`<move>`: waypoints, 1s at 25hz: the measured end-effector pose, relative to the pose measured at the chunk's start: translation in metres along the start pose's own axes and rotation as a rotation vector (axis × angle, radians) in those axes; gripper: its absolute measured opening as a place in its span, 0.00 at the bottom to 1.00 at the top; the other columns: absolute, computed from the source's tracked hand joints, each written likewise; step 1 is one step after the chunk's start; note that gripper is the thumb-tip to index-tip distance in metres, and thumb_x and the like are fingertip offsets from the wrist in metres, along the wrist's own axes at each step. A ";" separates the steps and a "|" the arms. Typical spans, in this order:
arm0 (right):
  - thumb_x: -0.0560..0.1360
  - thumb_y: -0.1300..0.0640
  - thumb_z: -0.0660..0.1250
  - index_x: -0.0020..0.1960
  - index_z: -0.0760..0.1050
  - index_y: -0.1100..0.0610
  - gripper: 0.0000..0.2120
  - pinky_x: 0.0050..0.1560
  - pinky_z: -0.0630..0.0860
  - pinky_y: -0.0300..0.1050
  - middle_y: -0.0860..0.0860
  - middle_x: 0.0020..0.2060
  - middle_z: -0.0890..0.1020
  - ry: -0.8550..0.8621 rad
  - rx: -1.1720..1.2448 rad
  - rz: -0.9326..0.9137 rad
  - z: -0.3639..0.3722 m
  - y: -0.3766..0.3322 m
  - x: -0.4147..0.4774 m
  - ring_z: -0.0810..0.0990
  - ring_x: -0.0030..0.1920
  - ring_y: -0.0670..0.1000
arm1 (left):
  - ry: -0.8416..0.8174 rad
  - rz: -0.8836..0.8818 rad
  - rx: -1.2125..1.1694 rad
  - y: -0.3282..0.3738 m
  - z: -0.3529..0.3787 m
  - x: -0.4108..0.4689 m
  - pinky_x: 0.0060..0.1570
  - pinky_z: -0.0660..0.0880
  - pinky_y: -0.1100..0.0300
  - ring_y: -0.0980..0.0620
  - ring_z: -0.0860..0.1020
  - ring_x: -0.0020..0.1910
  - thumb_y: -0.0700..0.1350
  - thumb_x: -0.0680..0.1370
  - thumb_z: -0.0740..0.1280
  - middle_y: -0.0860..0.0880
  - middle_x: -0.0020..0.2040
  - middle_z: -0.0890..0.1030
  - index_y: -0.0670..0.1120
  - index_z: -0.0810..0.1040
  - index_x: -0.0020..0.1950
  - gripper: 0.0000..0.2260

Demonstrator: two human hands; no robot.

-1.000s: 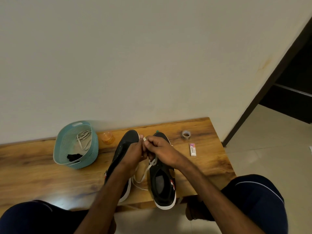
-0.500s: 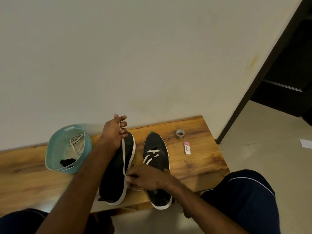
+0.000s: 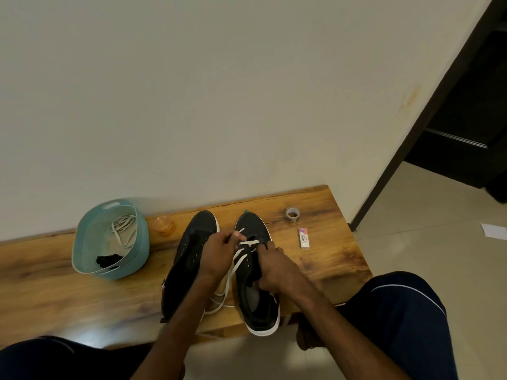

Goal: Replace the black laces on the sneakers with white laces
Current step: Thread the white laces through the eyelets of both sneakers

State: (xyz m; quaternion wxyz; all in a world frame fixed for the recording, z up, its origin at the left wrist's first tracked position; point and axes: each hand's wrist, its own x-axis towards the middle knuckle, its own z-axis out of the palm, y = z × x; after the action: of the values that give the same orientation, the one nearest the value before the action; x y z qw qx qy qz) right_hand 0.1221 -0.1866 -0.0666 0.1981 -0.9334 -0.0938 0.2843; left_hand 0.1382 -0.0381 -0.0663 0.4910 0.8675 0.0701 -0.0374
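Two black sneakers with white soles stand side by side on a wooden bench (image 3: 55, 283). The left sneaker (image 3: 189, 253) has bare eyelets. The right sneaker (image 3: 255, 231) carries a white lace (image 3: 238, 259) crossed through its front eyelets, with slack trailing down between the shoes. My left hand (image 3: 219, 252) pinches one end of that lace above the right sneaker's toe. My right hand (image 3: 274, 266) grips the right sneaker's tongue and side near the middle eyelets.
A teal basket (image 3: 82, 242) at the left holds another white lace (image 3: 123, 229) and a black lace (image 3: 108, 260). An orange cap (image 3: 164, 225), a tape roll (image 3: 292, 214) and an eraser box (image 3: 304, 238) lie near the wall. My knees flank the bench's front edge.
My left hand came back from the left sneaker's toe to the right sneaker, holding the lace end. My right hand moved up from the lace slack to the right sneaker's tongue.
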 end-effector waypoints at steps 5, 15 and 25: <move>0.76 0.53 0.62 0.66 0.73 0.51 0.19 0.56 0.75 0.51 0.53 0.61 0.77 0.194 0.148 0.021 0.000 0.010 -0.001 0.78 0.59 0.59 | 0.044 0.010 0.236 -0.014 0.013 -0.003 0.40 0.74 0.62 0.60 0.79 0.44 0.51 0.79 0.67 0.58 0.45 0.83 0.53 0.84 0.48 0.07; 0.72 0.68 0.59 0.54 0.81 0.51 0.20 0.41 0.74 0.45 0.50 0.47 0.83 0.129 0.717 0.225 -0.003 0.034 0.020 0.80 0.45 0.50 | -0.014 0.166 0.605 -0.019 0.030 -0.005 0.40 0.71 0.59 0.53 0.78 0.46 0.54 0.82 0.59 0.52 0.49 0.80 0.53 0.78 0.59 0.12; 0.75 0.69 0.58 0.56 0.82 0.53 0.19 0.38 0.74 0.42 0.50 0.47 0.83 0.108 0.789 0.214 -0.003 0.035 0.022 0.81 0.45 0.49 | -0.094 0.320 0.818 -0.016 0.031 -0.007 0.37 0.68 0.62 0.52 0.78 0.47 0.53 0.84 0.54 0.51 0.57 0.75 0.52 0.73 0.65 0.14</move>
State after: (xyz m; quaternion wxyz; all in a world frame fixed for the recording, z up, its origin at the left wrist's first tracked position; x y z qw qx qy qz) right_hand 0.1444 -0.2123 -0.0900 0.5148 -0.8038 0.1304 0.2680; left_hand 0.1289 -0.0573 -0.0952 0.1097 0.9878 -0.1079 -0.0250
